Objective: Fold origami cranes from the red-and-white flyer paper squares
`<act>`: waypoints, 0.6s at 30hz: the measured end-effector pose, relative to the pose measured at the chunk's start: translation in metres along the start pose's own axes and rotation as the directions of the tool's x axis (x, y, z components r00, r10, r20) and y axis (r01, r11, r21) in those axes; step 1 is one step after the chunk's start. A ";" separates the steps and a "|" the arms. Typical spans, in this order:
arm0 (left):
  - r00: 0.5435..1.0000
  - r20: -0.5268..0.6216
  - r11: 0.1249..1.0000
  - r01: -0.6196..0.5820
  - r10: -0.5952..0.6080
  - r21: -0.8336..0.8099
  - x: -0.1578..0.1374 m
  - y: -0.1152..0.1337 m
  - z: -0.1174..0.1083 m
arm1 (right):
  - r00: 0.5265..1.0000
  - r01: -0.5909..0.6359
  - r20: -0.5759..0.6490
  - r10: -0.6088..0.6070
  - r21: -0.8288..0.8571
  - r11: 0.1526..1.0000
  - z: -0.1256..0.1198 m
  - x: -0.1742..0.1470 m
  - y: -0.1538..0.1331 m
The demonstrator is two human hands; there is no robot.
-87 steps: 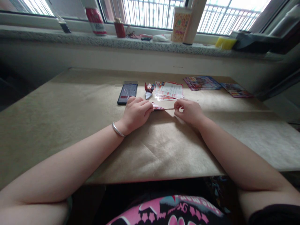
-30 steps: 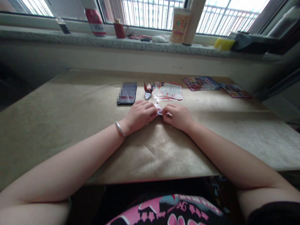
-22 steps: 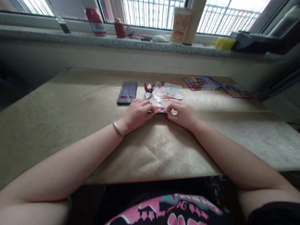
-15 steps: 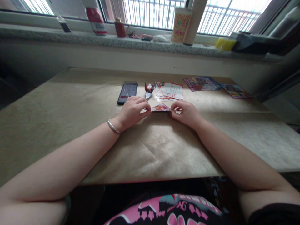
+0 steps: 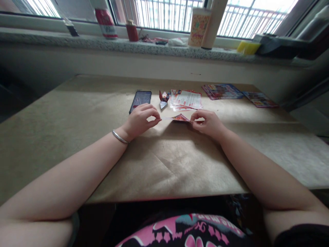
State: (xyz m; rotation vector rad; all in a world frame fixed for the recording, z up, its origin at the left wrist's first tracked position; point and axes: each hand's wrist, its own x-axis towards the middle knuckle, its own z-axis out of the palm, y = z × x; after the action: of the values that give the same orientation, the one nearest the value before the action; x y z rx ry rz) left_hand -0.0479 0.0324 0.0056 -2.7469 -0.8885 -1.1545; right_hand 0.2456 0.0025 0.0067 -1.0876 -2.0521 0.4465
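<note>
A small folded paper [image 5: 180,118], red and patterned on top, is stretched between my hands just above the table. My left hand [image 5: 142,118] pinches thumb and forefinger at the tip of its thin pale left end. At the opposite end, my right hand [image 5: 205,122] grips the paper's right corner between thumb and fingers. Behind it stands a folded paper crane [image 5: 163,99] with dark red patterned wings and a pale tip. A phone [image 5: 140,98] lies flat beyond my left hand, its lower part close to the knuckles.
White and red printed sheets [image 5: 186,98] are piled behind my right hand. Colourful cards [image 5: 222,92] lie farther right, with another small pile [image 5: 259,99] beside them. On the stone windowsill [image 5: 159,49] stand a can [image 5: 106,23], a red bottle [image 5: 132,31] and a patterned cup [image 5: 199,27].
My left hand has shifted left, showing a thin pale end of the folded paper. My right hand and the paper's patterned part have moved slightly right.
</note>
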 end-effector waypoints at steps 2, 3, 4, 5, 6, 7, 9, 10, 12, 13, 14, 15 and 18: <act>1.000 -0.019 1.000 -0.002 0.002 0.000 0.000 0.000 0.000 | 1.000 -0.010 -0.005 0.010 -0.002 1.000 -0.002 0.000 0.002; 1.000 -0.029 1.000 -0.005 0.005 0.000 0.000 0.000 0.000 | 1.000 -0.013 -0.004 0.013 -0.005 1.000 -0.003 0.000 0.004; 0.999 -0.035 1.000 -0.009 0.009 -0.001 0.000 0.000 0.000 | 1.000 -0.015 -0.002 0.015 -0.007 1.000 -0.004 0.000 0.006; 0.999 -0.038 1.000 -0.011 0.011 -0.002 0.000 0.000 0.000 | 1.000 -0.018 -0.001 0.018 -0.008 1.000 -0.004 -0.001 0.007; 0.999 -0.037 1.000 -0.011 0.012 0.002 0.000 0.000 0.000 | 1.000 -0.023 0.002 0.023 -0.007 1.000 -0.005 -0.001 0.009; 0.999 -0.034 1.000 -0.012 0.012 0.011 0.000 0.000 -0.001 | 1.000 -0.030 0.004 0.030 -0.003 1.000 -0.006 -0.001 0.010; 0.999 -0.029 0.999 -0.014 0.015 0.038 0.000 0.000 -0.001 | 0.999 -0.054 0.003 0.054 0.012 0.998 -0.007 -0.002 0.012; 1.000 -0.027 0.999 -0.012 0.014 0.051 0.000 0.000 -0.001 | 0.998 -0.067 -0.003 0.067 0.020 0.998 -0.007 -0.002 0.012; 1.000 -0.024 0.998 0.005 -0.003 0.062 -0.001 -0.001 -0.001 | 0.996 -0.091 -0.021 0.092 0.031 0.995 -0.008 -0.002 0.014; 1.000 -0.025 0.998 0.020 -0.019 0.057 -0.001 -0.002 -0.001 | 0.994 -0.101 -0.034 0.102 0.033 0.994 -0.009 -0.002 0.016; 0.999 -0.028 0.998 0.039 -0.038 0.047 -0.002 -0.002 -0.001 | 0.993 -0.110 -0.046 0.111 0.032 0.993 -0.009 -0.002 0.017; 0.998 -0.034 0.998 0.058 -0.057 0.033 -0.002 -0.002 -0.001 | 0.992 -0.116 -0.055 0.117 0.027 0.993 -0.010 -0.002 0.018; 0.992 -0.073 0.994 0.106 -0.107 -0.014 -0.003 -0.001 -0.001 | 0.995 -0.097 -0.015 0.097 -0.006 0.995 -0.011 -0.002 0.022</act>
State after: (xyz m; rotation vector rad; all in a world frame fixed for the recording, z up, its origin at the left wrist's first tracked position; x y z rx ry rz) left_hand -0.0504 0.0316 0.0044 -2.6749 -1.0345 -1.2706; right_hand 0.2667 0.0132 0.0002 -1.1952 -1.9949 0.4794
